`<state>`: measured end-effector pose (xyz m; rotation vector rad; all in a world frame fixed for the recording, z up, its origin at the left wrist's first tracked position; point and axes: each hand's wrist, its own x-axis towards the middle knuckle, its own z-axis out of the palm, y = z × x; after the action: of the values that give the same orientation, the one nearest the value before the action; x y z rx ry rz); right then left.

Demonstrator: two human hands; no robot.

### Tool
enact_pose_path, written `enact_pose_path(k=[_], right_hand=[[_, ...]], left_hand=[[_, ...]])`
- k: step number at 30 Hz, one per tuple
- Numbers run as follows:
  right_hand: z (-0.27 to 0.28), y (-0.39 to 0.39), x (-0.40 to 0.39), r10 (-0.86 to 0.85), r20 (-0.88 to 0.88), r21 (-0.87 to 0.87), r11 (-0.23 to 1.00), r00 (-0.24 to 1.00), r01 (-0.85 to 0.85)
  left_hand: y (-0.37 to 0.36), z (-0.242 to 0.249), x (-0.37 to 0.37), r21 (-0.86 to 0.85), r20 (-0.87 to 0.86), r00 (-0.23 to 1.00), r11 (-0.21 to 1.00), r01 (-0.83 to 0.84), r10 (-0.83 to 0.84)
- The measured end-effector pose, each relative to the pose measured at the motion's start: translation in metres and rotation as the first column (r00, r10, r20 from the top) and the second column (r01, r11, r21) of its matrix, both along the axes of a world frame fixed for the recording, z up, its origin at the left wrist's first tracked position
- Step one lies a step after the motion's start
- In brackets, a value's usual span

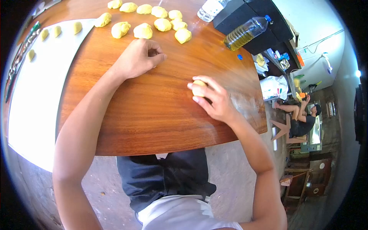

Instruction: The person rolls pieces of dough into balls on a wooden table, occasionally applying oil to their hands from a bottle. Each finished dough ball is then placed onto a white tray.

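My right hand [215,100] is over the brown wooden table, its fingers wrapped round a small yellow dough ball [199,89]. My left hand [138,59] rests on the tabletop with its fingers loosely curled under and the thumb pointing right; nothing shows in it. Just beyond the left knuckles sits a lump of yellow dough [143,31]. Several more rough lumps, among them one at the right end of the group [183,36], lie in uneven rows at the far side. Smaller smooth dough balls [77,27] are spaced out on a white sheet [36,103] at the left.
An oil bottle [245,33] with a blue cap lies against a black box [255,23] at the far right, beside a clear bottle [211,9]. A blue cap [240,57] lies nearby. Another person [303,120] sits beyond the table's right edge.
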<state>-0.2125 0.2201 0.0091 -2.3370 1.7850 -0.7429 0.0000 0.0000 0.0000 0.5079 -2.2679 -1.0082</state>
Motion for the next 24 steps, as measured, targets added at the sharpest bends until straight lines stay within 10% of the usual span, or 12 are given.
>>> enact_pose_path(k=[5, 11, 18, 24], right_hand=[[-0.008, -0.046, 0.017, -0.076, -0.05, -0.226, 0.972, 0.996, 0.063], [0.0, -0.019, 0.042, 0.177, 0.062, -0.023, 0.984, 0.982, -0.175], [-0.01, -0.05, 0.02, -0.228, 0.025, -0.221, 0.948, 0.973, 0.228], [-0.013, -0.035, 0.062, 0.095, 0.156, -0.162, 0.984, 0.983, -0.069]], left_hand=[[-0.005, 0.012, 0.004, 0.148, 0.136, 0.99, 0.989, 0.003, -0.023], [-0.008, -0.003, 0.001, 0.038, -0.005, 0.999, 0.998, 0.043, -0.043], [-0.006, 0.001, -0.002, 0.104, 0.064, 0.998, 0.994, 0.023, -0.03], [-0.008, 0.0, 0.002, 0.138, 0.107, 0.994, 0.99, -0.017, 0.003]])
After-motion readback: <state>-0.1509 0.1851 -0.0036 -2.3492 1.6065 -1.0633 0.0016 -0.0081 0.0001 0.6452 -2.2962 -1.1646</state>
